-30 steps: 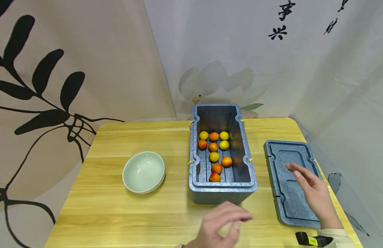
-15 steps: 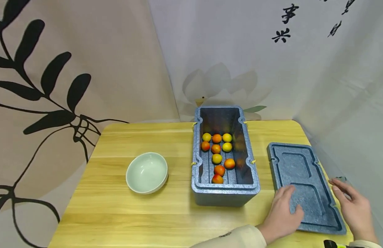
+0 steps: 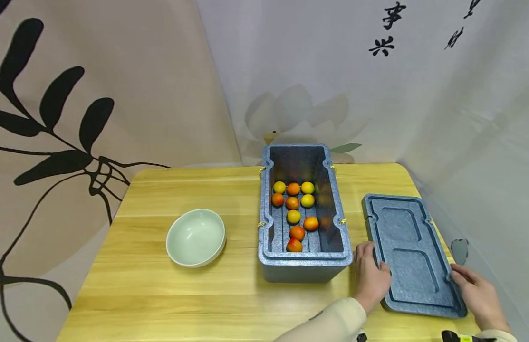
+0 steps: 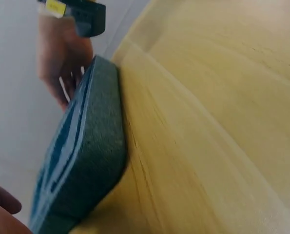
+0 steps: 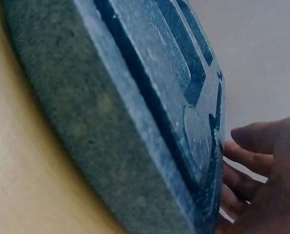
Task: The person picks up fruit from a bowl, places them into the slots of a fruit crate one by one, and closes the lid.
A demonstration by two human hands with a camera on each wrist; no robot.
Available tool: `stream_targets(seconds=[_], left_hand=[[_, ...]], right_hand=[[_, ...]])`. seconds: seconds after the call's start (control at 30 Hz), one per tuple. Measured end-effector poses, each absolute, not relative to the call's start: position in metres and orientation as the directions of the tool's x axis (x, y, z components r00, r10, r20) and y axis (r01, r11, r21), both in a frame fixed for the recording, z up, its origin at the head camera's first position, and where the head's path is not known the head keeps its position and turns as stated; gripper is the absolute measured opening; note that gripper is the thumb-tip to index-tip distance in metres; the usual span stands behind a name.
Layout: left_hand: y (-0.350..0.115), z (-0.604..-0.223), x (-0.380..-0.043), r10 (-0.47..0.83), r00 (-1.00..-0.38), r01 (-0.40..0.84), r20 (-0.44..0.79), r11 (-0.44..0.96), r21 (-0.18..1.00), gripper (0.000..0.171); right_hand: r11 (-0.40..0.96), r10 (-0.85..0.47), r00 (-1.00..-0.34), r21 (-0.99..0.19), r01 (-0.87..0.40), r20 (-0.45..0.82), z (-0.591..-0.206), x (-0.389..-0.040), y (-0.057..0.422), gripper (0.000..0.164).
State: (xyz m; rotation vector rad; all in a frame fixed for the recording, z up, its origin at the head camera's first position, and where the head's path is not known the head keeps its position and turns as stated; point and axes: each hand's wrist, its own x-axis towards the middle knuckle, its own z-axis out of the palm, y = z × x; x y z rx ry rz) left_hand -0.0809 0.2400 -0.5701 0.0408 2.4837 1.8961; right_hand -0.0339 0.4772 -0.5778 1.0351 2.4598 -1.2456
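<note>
A blue-grey speckled foam lid [image 3: 403,228] with moulded grooves lies at the right of the table. Along its left edge my left hand [image 3: 372,280] has its fingers at the outer side and the thumb toward the top. My right hand [image 3: 480,297] touches the opposite edge near the front corner. In the right wrist view, the fingers of that hand [image 5: 261,175] are loosely bent beside the lid's rim. Only part of the left hand [image 4: 3,212] shows in the left wrist view. The matching foam box [image 3: 307,259] stands uncovered to the left of the lid.
Several small round yellow and orange-red fruits [image 3: 293,217] lie in the box. A pale green bowl [image 3: 196,237] stands farther left on the wooden table [image 3: 170,304]. Printed cloth [image 3: 170,85] hangs behind, and the lid sits close to the table's right edge.
My left hand has moved right from in front of the box, across the lid, to its left edge. My right hand has shifted from above the lid to its right edge.
</note>
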Motion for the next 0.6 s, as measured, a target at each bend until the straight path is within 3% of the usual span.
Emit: stream_targets(seconds=[0.2,0.43,0.6], left_hand=[[0.238,-0.578,-0.093,0.01,-0.998,-0.055,-0.06,0.289,0.956,0.042],[0.235,-0.58,-0.102,0.081,-0.975,-0.185,-0.209,0.236,0.954,0.042],[0.232,-0.577,-0.098,0.115,-0.971,-0.17,-0.21,0.282,0.944,0.041]], right_hand=[[0.378,0.494,-0.738,-0.652,0.658,-0.459,-0.582,-0.036,0.476,0.057],[0.31,0.476,-0.733,-0.687,0.657,-0.487,-0.585,-0.038,0.474,0.059],[0.275,0.466,-0.727,-0.699,0.66,-0.504,-0.579,-0.033,0.48,0.065]])
